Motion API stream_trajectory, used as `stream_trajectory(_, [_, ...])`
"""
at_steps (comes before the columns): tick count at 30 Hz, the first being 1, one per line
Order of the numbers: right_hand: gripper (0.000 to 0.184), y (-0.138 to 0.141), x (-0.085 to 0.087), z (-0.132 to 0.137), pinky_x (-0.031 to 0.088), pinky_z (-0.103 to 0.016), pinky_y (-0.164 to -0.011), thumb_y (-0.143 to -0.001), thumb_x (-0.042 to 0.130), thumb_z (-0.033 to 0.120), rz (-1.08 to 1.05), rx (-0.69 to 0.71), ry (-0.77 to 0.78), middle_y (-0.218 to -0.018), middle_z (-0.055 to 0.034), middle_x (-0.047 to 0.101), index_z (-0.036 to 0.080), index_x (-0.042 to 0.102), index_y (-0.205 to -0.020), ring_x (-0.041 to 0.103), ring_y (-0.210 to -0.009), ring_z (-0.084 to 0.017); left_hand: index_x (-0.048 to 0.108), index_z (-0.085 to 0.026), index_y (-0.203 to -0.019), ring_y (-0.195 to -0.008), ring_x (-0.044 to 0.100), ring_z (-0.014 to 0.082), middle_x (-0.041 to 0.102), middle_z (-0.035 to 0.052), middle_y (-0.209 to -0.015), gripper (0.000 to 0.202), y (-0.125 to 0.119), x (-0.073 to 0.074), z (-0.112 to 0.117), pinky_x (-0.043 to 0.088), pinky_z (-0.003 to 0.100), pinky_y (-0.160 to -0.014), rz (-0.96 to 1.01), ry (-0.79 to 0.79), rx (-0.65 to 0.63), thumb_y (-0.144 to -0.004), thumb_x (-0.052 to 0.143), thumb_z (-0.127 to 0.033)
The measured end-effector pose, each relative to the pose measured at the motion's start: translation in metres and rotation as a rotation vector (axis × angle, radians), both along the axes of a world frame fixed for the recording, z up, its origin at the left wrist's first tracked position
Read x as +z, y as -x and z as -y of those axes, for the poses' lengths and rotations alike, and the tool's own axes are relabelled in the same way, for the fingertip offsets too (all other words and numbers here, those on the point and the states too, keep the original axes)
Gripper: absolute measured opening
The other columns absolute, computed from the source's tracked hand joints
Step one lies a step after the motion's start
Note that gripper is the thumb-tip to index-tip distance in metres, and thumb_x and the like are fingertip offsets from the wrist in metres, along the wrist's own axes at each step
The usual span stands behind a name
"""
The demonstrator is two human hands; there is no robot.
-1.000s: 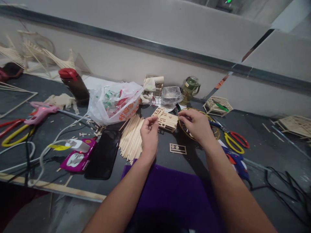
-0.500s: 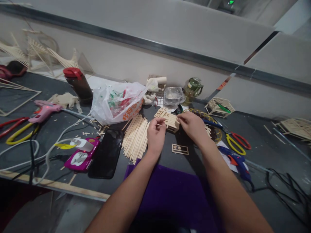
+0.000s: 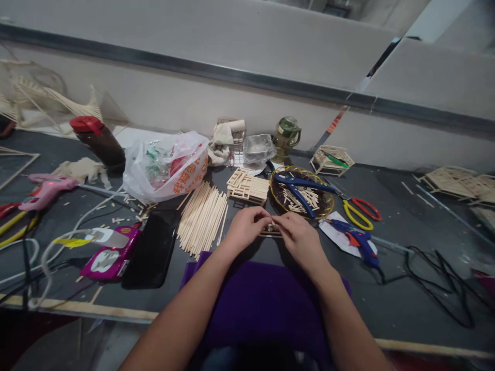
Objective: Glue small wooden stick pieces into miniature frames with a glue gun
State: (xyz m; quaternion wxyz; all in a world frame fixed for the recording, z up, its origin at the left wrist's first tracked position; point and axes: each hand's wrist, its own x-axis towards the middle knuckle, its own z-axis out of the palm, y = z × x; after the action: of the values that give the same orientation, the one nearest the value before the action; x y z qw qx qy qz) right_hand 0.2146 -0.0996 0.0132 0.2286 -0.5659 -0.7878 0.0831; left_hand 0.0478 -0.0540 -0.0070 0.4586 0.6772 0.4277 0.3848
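My left hand [image 3: 247, 228] and my right hand [image 3: 300, 238] meet above the dark tabletop, thumbs and fingers pinched close together. Their fingertips cover most of a small flat wooden-stick panel [image 3: 269, 234], of which only a strip shows beneath them. Whatever is between the fingertips is too small and hidden to make out. Just behind the hands sits a small stack of wooden-stick frames [image 3: 247, 186], touched by neither hand. A pile of thin wooden sticks [image 3: 203, 219] lies left of my left hand.
A wire-rimmed basket [image 3: 331, 203] holds blue pliers [image 3: 296, 190] and short stick pieces. To the right lie red-and-yellow pliers [image 3: 361, 212] and a blue glue gun [image 3: 359, 239]. Leftward are a black phone [image 3: 150, 252], a plastic bag [image 3: 135, 170], a bottle [image 3: 98, 144] and a pink glue gun [image 3: 50, 188].
Both hands have let go of the stack of frames, leaving it on the table, and have come nearer to me over the small panel. The camera view has shifted right.
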Motion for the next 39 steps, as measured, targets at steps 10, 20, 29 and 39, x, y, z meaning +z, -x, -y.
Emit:
stream_trajectory(10, [0.023, -0.003, -0.002, -0.003, 0.045, -0.032, -0.082, -0.092, 0.047, 0.023, -0.024, 0.001, -0.03, -0.096, -0.0071, 0.065, 0.021, 0.063, -0.109, 0.058, -0.092, -0.021, 0.067, -0.015, -0.086, -0.057, 0.052, 0.0098, 0.063, 0.0017, -0.069, 0.022, 0.001, 0.012, -0.004, 0.038, 0.022, -0.051, 0.372, 0.383, 0.092, -0.069, 0.071, -0.026])
stream_trajectory(20, [0.019, -0.003, -0.014, -0.007, 0.039, -0.026, -0.071, -0.092, 0.05, 0.025, 0.19, 0.008, 0.089, -0.09, -0.0042, 0.061, 0.026, 0.068, -0.097, 0.056, -0.088, -0.018, 0.073, -0.018, -0.082, -0.059, 0.051, 0.0113, 0.063, 0.0016, -0.068, 0.015, 0.004, 0.006, -0.007, 0.039, 0.022, -0.051, 0.351, 0.324, 0.104, -0.071, 0.067, -0.027])
stream_trajectory(29, [0.016, -0.006, -0.016, -0.008, 0.038, -0.025, -0.073, -0.092, 0.05, 0.022, 0.221, -0.009, 0.103, -0.09, -0.0039, 0.061, 0.022, 0.065, -0.091, 0.056, -0.089, -0.017, 0.072, -0.018, -0.079, -0.058, 0.052, 0.0115, 0.063, 0.0016, -0.066, 0.012, 0.003, 0.007, -0.006, 0.04, 0.021, -0.05, 0.313, 0.301, 0.112, -0.072, 0.065, -0.024])
stream_trajectory(39, [0.019, -0.009, -0.017, -0.008, 0.039, -0.026, -0.072, -0.092, 0.048, 0.024, 0.178, 0.012, 0.087, -0.091, -0.0038, 0.061, 0.025, 0.065, -0.1, 0.056, -0.089, -0.017, 0.073, -0.018, -0.079, -0.059, 0.052, 0.0116, 0.064, 0.0022, -0.067, 0.011, 0.002, 0.007, -0.006, 0.04, 0.021, -0.05, 0.305, 0.243, 0.108, -0.072, 0.065, -0.024])
